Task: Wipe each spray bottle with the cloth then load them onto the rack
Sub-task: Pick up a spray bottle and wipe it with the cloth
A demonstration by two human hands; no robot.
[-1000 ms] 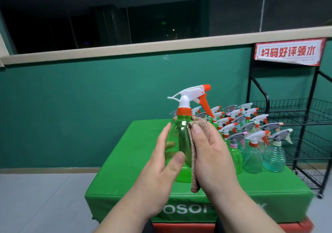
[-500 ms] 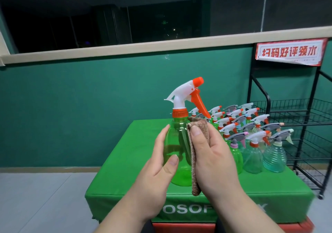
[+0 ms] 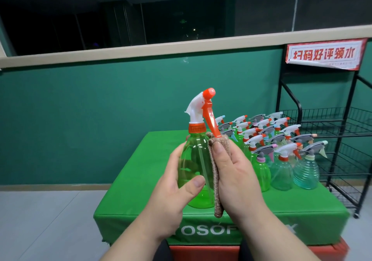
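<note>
**anon:** where's the bottle at?

**me:** Bottle [image 3: 193, 170] is up over the near table [image 3: 141, 180]. Left hand [image 3: 173, 196] wraps it, right hand [image 3: 235, 180] pinches the cloth [image 3: 216, 190] onto its right side. Slick plastic, so it could slip mid-twist and bowl over the others [image 3: 281, 172]. The nozzle has swung from right toward far since a second ago.

green bottle [image 3: 192, 166] upright, brown cloth [image 3: 217, 192] against it

Bottles [image 3: 281, 172] crowd the mat [image 3: 141, 170] rightward (rack [image 3: 332, 129] seemingly reachable beyond); left passable.
</note>
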